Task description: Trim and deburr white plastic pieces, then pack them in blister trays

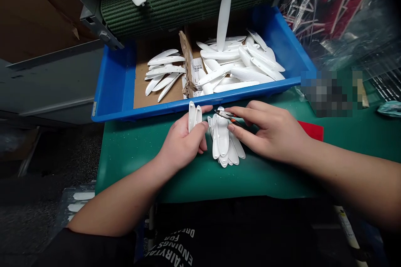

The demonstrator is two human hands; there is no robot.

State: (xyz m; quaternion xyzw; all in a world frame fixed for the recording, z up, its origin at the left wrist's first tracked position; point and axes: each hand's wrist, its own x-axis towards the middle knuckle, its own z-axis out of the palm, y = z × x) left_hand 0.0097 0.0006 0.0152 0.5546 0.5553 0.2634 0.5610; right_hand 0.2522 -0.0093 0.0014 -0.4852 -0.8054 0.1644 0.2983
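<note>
While the left hand (181, 135) curls closed around two white plastic pieces (193, 117), the right hand (267, 131) pinches small orange-handled cutters (224, 114) narrowly, just above a stack of similar pieces (224, 142) lying between both grips on a green mat (140, 167). Just beyond the hands, a blue bin (250, 91) holds more white pieces (241, 75) and cardboard (140, 91).
</note>
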